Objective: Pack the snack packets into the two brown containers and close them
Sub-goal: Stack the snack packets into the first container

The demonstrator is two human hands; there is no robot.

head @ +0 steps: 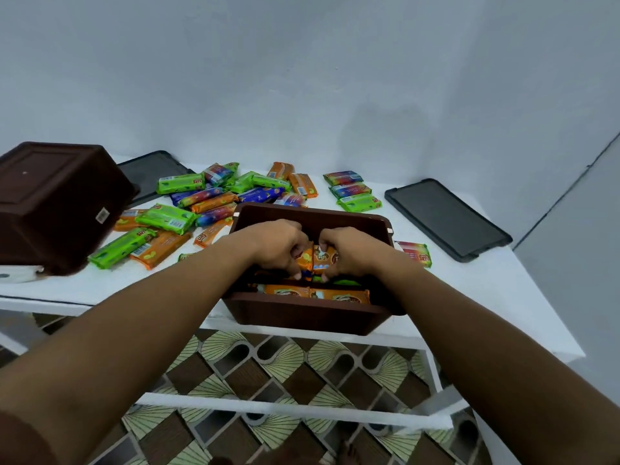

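Note:
An open brown container stands at the front edge of the white table, tilted a little toward me. Inside it, my left hand and my right hand both grip an orange snack packet from its two sides. More orange packets lie packed along the container's near wall. A second brown container sits upside down at the left. Several green, orange and blue packets lie scattered on the table behind.
Two dark lids lie flat on the table, one at the back left and one at the right. A pink packet lies just right of the open container. The white wall stands close behind. Patterned floor shows below the table frame.

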